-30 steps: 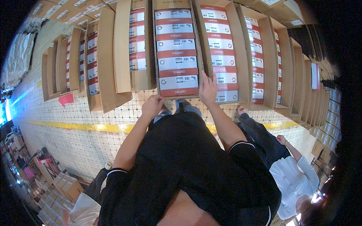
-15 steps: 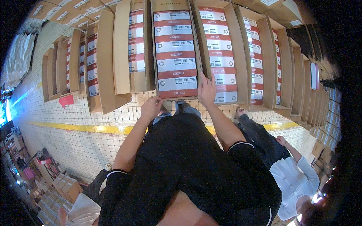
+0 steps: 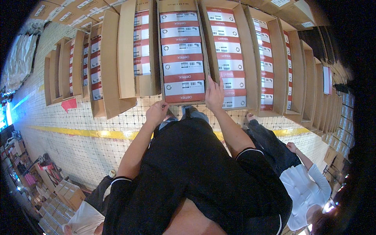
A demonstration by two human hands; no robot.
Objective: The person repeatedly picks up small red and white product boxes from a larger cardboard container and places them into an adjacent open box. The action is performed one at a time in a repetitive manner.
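Note:
In front of me stands a long open cardboard carton (image 3: 160, 88), filled with a single row of white-and-red shoe boxes (image 3: 184, 87). My left hand (image 3: 157, 112) is at its near left corner, the fingers closed and pinching the cardboard edge. At the near right corner lies my right hand (image 3: 214, 96). Its fingers stretch forward along the right wall, beside the neighbouring carton of shoe boxes (image 3: 234, 83); the thumb's place is hard to make out.
More open cartons of shoe boxes stand in a row on both sides, such as a carton (image 3: 113, 78) on the left. A yellow line (image 3: 98, 133) crosses the tiled floor behind me. Co-workers are near: one in white (image 3: 305, 192) at right, another (image 3: 86, 215) at lower left.
My hands and the cartons keep practically the same places. The person at lower left has shifted slightly.

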